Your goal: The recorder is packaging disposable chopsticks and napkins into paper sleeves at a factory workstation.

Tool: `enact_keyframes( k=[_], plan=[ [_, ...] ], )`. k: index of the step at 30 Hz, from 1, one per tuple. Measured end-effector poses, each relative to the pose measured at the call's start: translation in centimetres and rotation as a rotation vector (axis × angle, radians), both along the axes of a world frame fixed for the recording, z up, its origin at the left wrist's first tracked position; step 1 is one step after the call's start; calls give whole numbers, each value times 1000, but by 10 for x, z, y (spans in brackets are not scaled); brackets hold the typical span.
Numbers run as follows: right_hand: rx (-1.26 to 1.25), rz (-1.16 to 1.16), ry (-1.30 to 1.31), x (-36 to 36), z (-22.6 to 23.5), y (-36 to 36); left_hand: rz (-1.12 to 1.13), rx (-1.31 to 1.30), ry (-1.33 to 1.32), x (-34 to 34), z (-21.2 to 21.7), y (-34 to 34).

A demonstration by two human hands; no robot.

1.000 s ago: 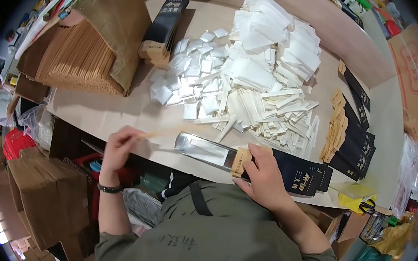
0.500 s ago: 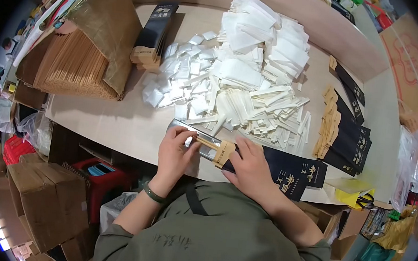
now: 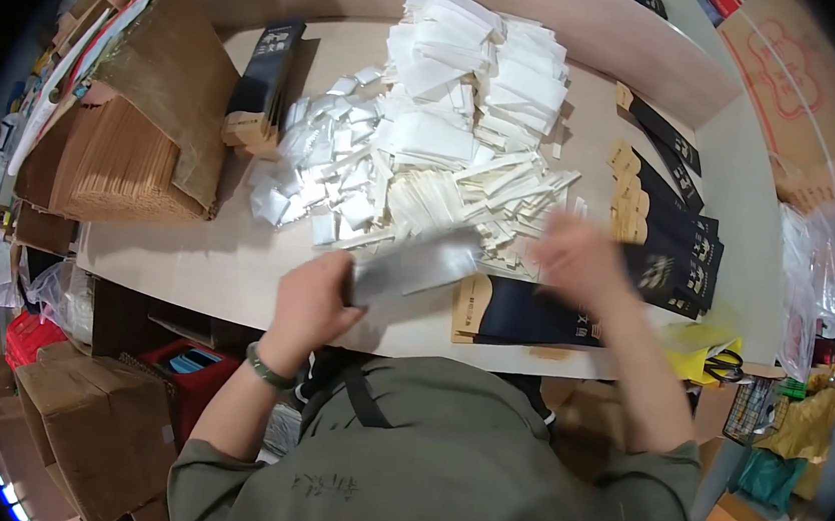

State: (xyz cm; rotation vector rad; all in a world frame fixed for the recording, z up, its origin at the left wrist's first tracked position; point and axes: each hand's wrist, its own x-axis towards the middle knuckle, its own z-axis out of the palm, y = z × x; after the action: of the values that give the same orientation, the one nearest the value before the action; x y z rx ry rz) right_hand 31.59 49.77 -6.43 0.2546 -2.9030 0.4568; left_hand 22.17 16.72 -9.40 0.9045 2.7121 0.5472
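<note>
My left hand (image 3: 312, 296) grips one end of a shiny metal channel (image 3: 422, 269), which is tilted over the desk's front edge and blurred by motion. My right hand (image 3: 578, 261) is smeared by motion, to the right of the channel. A black paper sleeve (image 3: 654, 270) with pale lettering reaches out from under it and looks held in its fingers. Below the right hand, another black sleeve with a tan end (image 3: 523, 313) lies on the desk. Beyond the hands is a heap of narrow white paper-wrapped strips (image 3: 444, 198).
White packets (image 3: 443, 47) and small clear-wrapped packets (image 3: 323, 141) lie behind. A carton of brown sticks (image 3: 125, 162) and a black sleeve stack (image 3: 266, 75) stand left. More sleeves (image 3: 667, 224) lie right, near scissors (image 3: 724, 365) on something yellow. A low wall bounds the desk's back.
My left hand has drawn the metal channel away from the sleeve, turning it. My right hand has moved up and right with one sleeve. The sticks at the channel no longer show.
</note>
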Motion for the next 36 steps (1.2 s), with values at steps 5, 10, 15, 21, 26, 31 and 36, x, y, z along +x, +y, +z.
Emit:
enact_keyframes(
  k=[5,10,15,21,26,31,36],
  plan=[
    [-45,-9,-25,43,2,18,-52,295,-656,19,1,11],
    [-145,279,-220,26,-44,-61,-561,505,-577,59,1,56],
    [-101,-140,-259,37,-22,-84,70,253,-465,29,-9,8],
    [-192,-303,-285,23,-52,-104,-8,188,-69,33,-24,-14],
    [-243,-307,-448,12,-51,-112,-225,70,-145,18,-12,-31],
    [-334,38,-324,-28,-26,-143,-430,401,111,1,-8,-13],
    [-203,103,132,-168,-54,-142,318,300,193,-47,-37,-19]
  ],
)
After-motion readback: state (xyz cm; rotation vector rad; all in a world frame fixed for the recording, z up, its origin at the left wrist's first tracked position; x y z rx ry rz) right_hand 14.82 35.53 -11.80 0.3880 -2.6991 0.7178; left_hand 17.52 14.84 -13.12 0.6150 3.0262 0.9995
